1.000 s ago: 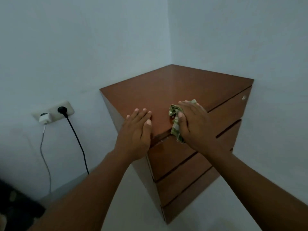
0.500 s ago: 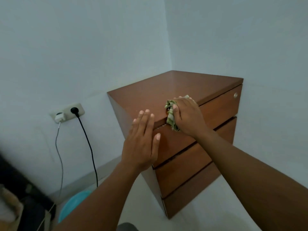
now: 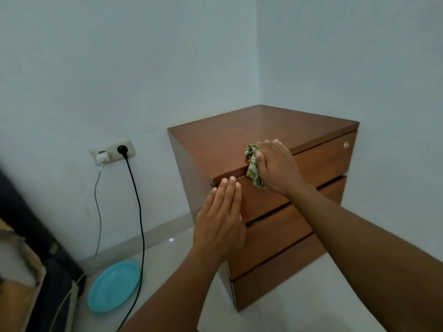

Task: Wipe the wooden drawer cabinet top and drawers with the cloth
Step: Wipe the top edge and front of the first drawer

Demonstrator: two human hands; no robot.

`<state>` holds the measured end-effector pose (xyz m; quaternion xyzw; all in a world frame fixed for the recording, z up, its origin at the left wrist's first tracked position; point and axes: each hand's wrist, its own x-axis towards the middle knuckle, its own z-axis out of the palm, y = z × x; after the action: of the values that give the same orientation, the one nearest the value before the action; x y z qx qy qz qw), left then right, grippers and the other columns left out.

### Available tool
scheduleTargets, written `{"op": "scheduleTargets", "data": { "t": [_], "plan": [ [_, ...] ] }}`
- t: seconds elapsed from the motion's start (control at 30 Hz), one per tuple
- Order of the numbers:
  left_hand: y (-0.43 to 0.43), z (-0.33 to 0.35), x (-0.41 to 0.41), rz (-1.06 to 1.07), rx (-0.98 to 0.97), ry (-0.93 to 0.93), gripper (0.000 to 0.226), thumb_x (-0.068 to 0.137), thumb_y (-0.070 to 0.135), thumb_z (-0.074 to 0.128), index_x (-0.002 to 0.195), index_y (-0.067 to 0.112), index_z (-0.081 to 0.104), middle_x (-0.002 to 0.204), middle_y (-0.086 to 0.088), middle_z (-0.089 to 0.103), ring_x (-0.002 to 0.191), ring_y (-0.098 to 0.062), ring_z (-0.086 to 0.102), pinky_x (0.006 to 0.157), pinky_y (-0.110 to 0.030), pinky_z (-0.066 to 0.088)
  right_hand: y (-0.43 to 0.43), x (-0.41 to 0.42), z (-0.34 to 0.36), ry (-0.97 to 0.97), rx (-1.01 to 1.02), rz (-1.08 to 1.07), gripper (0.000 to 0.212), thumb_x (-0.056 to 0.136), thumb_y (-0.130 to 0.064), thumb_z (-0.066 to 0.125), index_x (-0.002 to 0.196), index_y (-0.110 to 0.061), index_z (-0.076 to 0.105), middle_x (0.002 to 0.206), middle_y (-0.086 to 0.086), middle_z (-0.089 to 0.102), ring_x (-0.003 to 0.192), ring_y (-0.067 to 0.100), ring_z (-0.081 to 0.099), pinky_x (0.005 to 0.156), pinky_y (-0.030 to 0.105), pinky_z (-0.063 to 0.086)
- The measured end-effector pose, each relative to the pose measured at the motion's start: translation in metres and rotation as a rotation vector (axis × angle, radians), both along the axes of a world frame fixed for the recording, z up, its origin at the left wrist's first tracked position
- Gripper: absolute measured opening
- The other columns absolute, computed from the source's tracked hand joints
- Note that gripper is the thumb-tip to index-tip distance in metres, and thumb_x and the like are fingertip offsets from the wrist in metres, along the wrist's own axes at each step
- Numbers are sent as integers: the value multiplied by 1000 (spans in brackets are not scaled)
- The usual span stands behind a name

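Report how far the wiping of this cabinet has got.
Done: nothing can be confirmed; the cabinet top shows no visible wipe marks. In hand: the right hand presses the green cloth over the top's front edge, onto the upper drawer. The left hand is flat and empty in front of that drawer. Left: apparently the two lower drawers.

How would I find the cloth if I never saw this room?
Look at the brown wooden cabinet in the corner of the room. On its front top edge, the right hand presses a crumpled cloth. It is the only green-and-white striped thing there.
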<state>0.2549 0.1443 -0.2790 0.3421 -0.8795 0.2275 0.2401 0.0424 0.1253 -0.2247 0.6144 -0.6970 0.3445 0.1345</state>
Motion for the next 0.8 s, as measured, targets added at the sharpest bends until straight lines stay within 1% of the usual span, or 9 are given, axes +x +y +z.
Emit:
{"op": "scheduleTargets", "data": {
  "t": [0.1, 0.2, 0.23, 0.3, 0.37, 0.4, 0.6, 0.67, 0.8],
  "plan": [
    [8, -2, -13, 59, 51, 39, 70, 91, 32, 44, 152, -2, 35, 159, -22, 34, 148, -35, 33, 121, -44, 21, 2, -3, 0, 8, -2, 14, 57, 103, -38, 21, 133, -7, 58, 134, 13, 62, 132, 30, 52, 116, 44, 30],
    [10, -3, -20, 95, 88, 70, 73, 90, 36, 50, 151, -1, 38, 157, -22, 39, 145, -35, 39, 117, -43, 23, 3, -5, 0, 17, -4, 26, 52, 104, -34, 25, 134, -7, 57, 135, 13, 62, 133, 30, 52, 117, 44, 29],
    [11, -2, -21, 101, 99, 71, 74, 89, 37, 52, 152, -1, 37, 156, -22, 41, 144, -36, 41, 117, -43, 26, 3, -6, 1, 18, -3, 29, 54, 103, -35, 24, 134, -7, 57, 135, 13, 62, 133, 30, 52, 117, 44, 30],
    [13, 3, -25, 103, 130, 84, 76, 89, 37, 53, 152, -1, 36, 151, -22, 46, 138, -36, 45, 115, -46, 37, 3, -7, 1, 20, 2, 35, 54, 103, -35, 24, 135, -6, 57, 136, 13, 62, 133, 30, 52, 117, 44, 30],
    [15, 12, -30, 106, 161, 101, 77, 90, 40, 50, 152, -2, 34, 142, -20, 49, 127, -32, 47, 106, -45, 46, 4, -9, 1, 22, 10, 42, 52, 104, -34, 26, 136, -6, 56, 137, 13, 61, 134, 29, 51, 117, 44, 31],
    [15, 16, -31, 109, 170, 105, 77, 90, 43, 48, 152, -2, 33, 137, -18, 48, 121, -30, 46, 101, -43, 47, 5, -10, 1, 23, 14, 43, 52, 104, -34, 26, 136, -6, 56, 137, 13, 61, 134, 29, 51, 118, 44, 31],
    [14, 32, -35, 118, 182, 91, 81, 90, 50, 43, 151, -3, 34, 126, -18, 46, 111, -30, 42, 93, -43, 46, 8, -12, 4, 24, 39, 29, 53, 104, -35, 26, 136, -6, 56, 136, 13, 62, 133, 29, 51, 117, 44, 30],
    [15, 34, -37, 113, 191, 89, 82, 90, 51, 42, 151, -3, 32, 125, -18, 45, 112, -30, 42, 94, -43, 45, 9, -13, 5, 21, 48, 31, 53, 103, -36, 25, 135, -6, 57, 135, 13, 62, 132, 30, 52, 116, 45, 33],
    [19, 33, -38, 118, 200, 93, 82, 89, 52, 42, 150, -3, 34, 123, -15, 44, 112, -28, 40, 92, -42, 45, 8, -13, 7, 34, 53, 29, 50, 103, -34, 26, 127, -7, 60, 125, 12, 65, 121, 31, 57, 110, 45, 37]
  ]
}}
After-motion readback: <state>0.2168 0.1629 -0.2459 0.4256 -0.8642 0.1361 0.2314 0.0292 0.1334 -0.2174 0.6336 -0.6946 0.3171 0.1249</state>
